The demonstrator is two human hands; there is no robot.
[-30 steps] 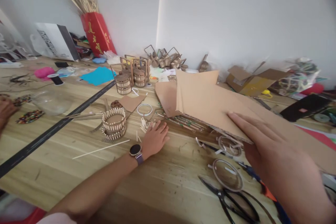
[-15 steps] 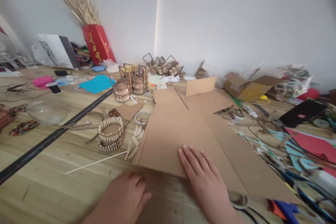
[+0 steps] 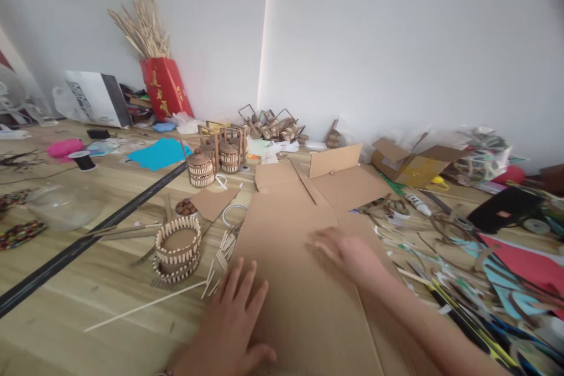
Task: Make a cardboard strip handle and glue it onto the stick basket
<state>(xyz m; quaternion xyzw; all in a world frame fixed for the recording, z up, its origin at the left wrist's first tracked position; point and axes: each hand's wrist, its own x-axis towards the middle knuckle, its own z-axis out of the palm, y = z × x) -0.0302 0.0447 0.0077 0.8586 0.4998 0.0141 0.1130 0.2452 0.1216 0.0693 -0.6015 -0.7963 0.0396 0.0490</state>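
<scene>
Stretching lengthwise toward the wall [image 3: 396, 41], the cardboard [image 3: 286, 229] lies on the table [image 3: 123, 282] beneath both hands: left hand [image 3: 229, 323] at its left edge, fingers spread, empty; right hand [image 3: 352, 249] farther along, fingers bent, any hold too blurred to tell.

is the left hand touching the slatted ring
Apart: the head view shows table and loose sticks between the left hand and the slatted ring.
</scene>
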